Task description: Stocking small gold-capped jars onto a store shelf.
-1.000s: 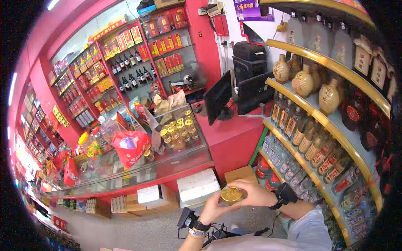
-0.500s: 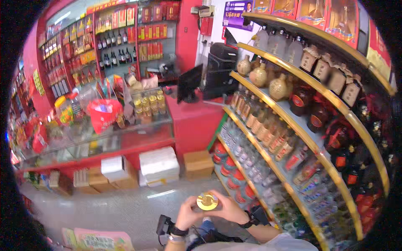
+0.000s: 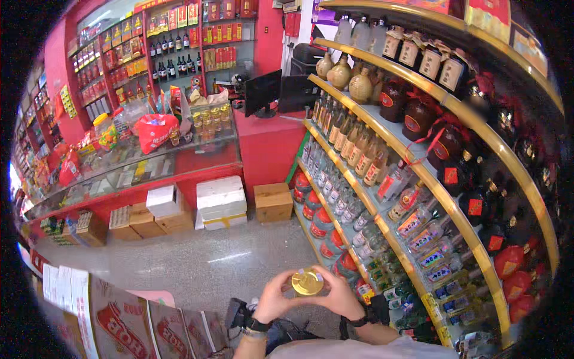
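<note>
Round gold-capped jar (image 3: 307, 282), lid shiny and facing up, body mostly hidden by fingers. Held low in front of the chest, over the grey floor (image 3: 197, 263). Left hand (image 3: 274, 298) and right hand (image 3: 338, 294) both cupped around it, fingers pressed to its sides. Bottle shelves (image 3: 382, 179) just right; red counter (image 3: 179, 173) well beyond.

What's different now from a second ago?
The view has swung right, so the red counter sits further left and the bottle shelves fill more of the picture. The left hand and right hand still clasp the gold-lidded jar between them, lid up.
</note>
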Demonstrator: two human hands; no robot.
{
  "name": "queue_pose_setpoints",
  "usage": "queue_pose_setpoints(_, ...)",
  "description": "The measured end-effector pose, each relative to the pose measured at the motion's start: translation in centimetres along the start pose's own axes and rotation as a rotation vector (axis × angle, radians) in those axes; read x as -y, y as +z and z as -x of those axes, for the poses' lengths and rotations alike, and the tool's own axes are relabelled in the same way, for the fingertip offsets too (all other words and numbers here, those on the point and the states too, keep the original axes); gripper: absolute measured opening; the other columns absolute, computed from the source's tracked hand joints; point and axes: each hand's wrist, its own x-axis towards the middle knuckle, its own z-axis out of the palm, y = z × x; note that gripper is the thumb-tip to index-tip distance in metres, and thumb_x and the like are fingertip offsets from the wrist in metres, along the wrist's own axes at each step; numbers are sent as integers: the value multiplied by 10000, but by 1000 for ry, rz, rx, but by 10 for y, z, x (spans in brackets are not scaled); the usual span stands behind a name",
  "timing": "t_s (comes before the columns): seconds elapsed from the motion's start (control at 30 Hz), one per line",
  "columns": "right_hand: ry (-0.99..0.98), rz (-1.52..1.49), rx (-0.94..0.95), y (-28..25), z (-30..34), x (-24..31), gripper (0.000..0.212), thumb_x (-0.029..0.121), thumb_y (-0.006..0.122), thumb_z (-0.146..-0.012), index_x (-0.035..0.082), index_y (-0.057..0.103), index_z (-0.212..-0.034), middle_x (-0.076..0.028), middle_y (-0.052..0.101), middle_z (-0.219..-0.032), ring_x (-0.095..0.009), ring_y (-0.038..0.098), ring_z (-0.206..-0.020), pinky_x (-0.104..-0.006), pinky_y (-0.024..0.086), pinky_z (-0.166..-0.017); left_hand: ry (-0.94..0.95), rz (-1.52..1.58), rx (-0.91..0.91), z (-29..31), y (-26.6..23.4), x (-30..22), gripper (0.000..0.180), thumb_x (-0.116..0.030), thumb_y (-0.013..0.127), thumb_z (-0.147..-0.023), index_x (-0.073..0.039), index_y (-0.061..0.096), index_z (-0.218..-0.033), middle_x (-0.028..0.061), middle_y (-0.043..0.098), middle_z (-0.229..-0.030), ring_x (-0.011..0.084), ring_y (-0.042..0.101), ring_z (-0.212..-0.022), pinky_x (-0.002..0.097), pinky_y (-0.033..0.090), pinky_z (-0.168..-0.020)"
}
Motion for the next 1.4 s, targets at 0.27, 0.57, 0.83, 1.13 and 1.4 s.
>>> queue_pose_setpoints(0.27, 102, -105, 151, -41, 122, 6, 684, 113, 754, -639, -24, 396, -1206, -117, 529, -1129, -163, 522, -1018, -289, 432, -862, -76, 7, -29, 98, 103, -7, 549, -71, 744, -628, 15, 469, -1095, 108, 555, -1059, 172, 542, -992, 306, 438, -857)
queue_pose_setpoints(0.57, 45, -90, 67, -59, 227, 47, 702, 186, 768, -627, -10, 405, -1195, -130, 531, -1123, -177, 538, -1013, -298, 447, -850, 33, -101, 7, 179, 161, -21, 555, -23, 713, -631, 21, 455, -1120, 132, 556, -1068, 201, 547, -1001, 323, 433, -874)
queue_pose_setpoints(0.83, 194, -46, -181, -53, 368, 47, 644, 199, 764, -621, -7, 455, -1148, -155, 595, -1004, -238, 590, -928, -326, 472, -785, -69, 176, 253, 262, 228, -11, 616, -65, 746, -625, -4, 447, -1160, 96, 490, -1138, 190, 507, -1036, 314, 420, -889)
queue_pose_setpoints(1.13, 240, 38, -589, -105, 496, 36, 666, 237, 779, -586, -5, 481, -1131, -160, 593, -984, -232, 596, -883, -330, 468, -734, 151, 64, 585, 277, 342, -43, 565, -76, 736, -634, -18, 471, -1130, 72, 443, -1123, 188, 468, -1058, 305, 419, -900)
queue_pose_setpoints(1.4, 288, 85, -810, -169, 596, 38, 694, 276, 784, -578, 4, 476, -1138, -161, 588, -1005, -265, 587, -918, -325, 462, -759, 239, -55, 795, 292, 459, -78, 551, -88, 752, -622, 11, 506, -1105, 87, 472, -1114, 188, 489, -1039, 300, 421, -884)
